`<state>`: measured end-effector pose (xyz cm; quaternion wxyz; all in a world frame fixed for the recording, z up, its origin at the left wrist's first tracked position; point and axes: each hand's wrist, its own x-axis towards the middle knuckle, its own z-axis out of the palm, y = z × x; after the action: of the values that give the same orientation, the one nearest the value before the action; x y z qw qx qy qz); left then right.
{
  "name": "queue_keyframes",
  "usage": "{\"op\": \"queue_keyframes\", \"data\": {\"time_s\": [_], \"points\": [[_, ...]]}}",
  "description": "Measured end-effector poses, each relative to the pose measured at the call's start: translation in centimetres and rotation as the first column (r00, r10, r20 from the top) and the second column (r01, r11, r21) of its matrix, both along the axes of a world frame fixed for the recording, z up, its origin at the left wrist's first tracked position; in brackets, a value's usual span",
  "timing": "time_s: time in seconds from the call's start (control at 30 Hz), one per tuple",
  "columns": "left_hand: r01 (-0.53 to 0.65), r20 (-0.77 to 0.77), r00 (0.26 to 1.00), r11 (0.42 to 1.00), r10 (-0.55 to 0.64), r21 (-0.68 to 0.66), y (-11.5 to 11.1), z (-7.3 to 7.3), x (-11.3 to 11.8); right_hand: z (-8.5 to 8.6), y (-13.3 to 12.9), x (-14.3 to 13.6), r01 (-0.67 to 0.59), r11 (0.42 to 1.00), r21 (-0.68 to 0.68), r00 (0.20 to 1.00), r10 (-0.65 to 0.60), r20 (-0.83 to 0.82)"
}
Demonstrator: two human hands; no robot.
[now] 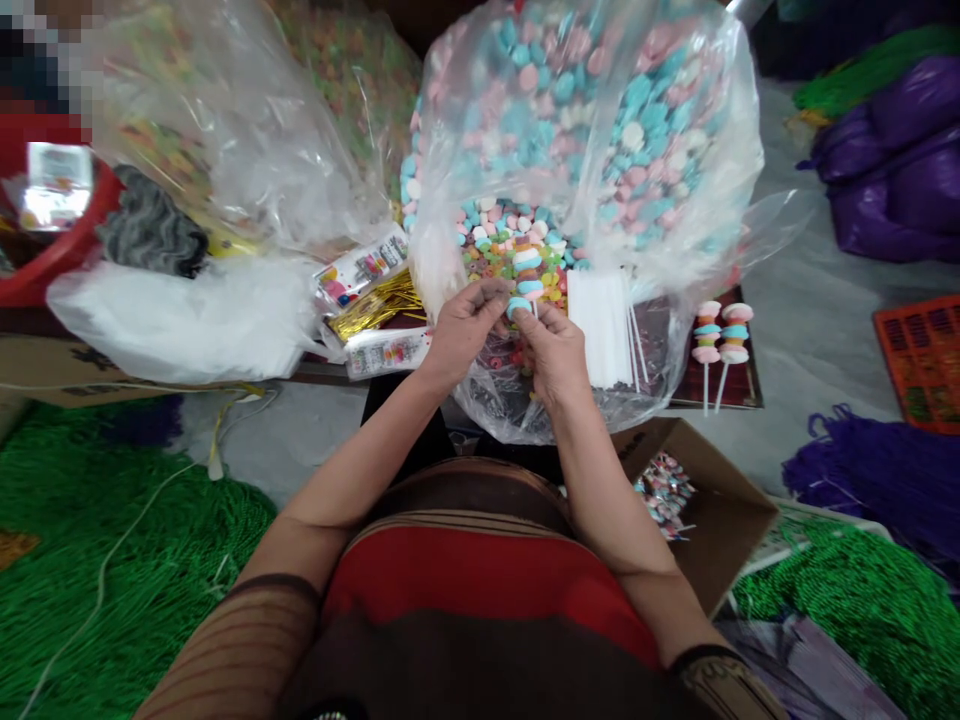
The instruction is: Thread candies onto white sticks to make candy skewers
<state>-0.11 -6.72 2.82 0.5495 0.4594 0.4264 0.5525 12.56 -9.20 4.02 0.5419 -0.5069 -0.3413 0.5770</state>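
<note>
Head view: we see one candy skewer [529,274] between our two hands, over the open mouth of a plastic bag [667,120] of sweets.
Candy skewer: its long axis runs away from our body, nearly straight up the view; the candy end points toward the bag, the white stick end back toward us.
Packets [361,268]: printed wrappers lie to our left with coloured pictures and dark lettering, too small for us to read.
Cardboard box [720,530]: dark marks show on a flap, but we cannot make out any word.
Right hand [556,355]: thumb and fingers pinch the skewer's stick near its lower candies.
Left hand [471,325]: fingers are drawn together beside the lowest blue candy [517,306]; we cannot tell whether they grip it.
White sticks [600,325]: a bundle lies just right of our right hand.
Two other skewers [721,333]: they lie side by side on the dark table [744,385], farther right, stick ends toward us.
</note>
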Motion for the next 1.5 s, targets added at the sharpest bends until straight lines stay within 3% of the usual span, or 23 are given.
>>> {"op": "queue_keyframes", "data": {"time_s": [0.13,0.27,0.43,0.6,0.83,0.93,1.07,1.2,1.4,1.5], "points": [[0.056,0.047,0.997,0.998,-0.057,0.022,-0.8,0.4,-0.1,0.3,-0.2,0.1,0.025,1.000,0.009,1.000,-0.024,-0.016],[0.181,0.038,0.983,0.983,-0.180,-0.011,-1.3,0.5,-0.4,0.9,-0.8,0.2,-0.062,0.998,0.000,0.996,0.062,-0.070],[0.172,-0.002,0.985,0.984,-0.172,-0.050,-1.2,0.6,-0.7,1.5,-1.6,0.7,-0.156,0.988,0.004,0.982,0.156,-0.107],[0.203,-0.048,0.977,0.977,-0.206,-0.062,-2.0,1.5,-0.4,1.0,-1.9,0.7,-0.086,0.996,0.009,0.996,0.086,-0.013],[0.131,-0.004,0.991,0.975,-0.134,-0.178,-1.9,1.2,-0.2,1.1,-2.9,0.5,-0.048,0.999,0.023,0.998,0.047,0.037],[0.039,0.030,0.999,0.970,-0.032,-0.239,-1.4,1.1,-0.4,1.4,-4.6,1.4,-0.034,0.999,0.014,0.998,0.033,0.046],[-0.023,0.055,0.998,0.964,0.039,-0.265,-0.9,0.9,-0.6,1.1,-8.0,3.0,-0.134,0.990,-0.036,0.984,0.137,0.111],[0.018,0.125,0.992,0.968,0.014,-0.251,-0.9,0.7,-0.3,0.5,-9.9,3.4,-0.199,0.979,-0.042,0.957,0.203,0.207],[0.116,0.228,0.972,0.954,-0.052,-0.277,-1.2,0.4,-0.2,0.6,-9.6,3.1,-0.190,0.982,-0.013,0.935,0.185,0.301],[0.073,0.207,0.978,0.971,-0.025,-0.229,-1.2,0.2,-0.3,0.7,-9.5,3.1,-0.178,0.984,-0.013,0.932,0.173,0.319]]}}
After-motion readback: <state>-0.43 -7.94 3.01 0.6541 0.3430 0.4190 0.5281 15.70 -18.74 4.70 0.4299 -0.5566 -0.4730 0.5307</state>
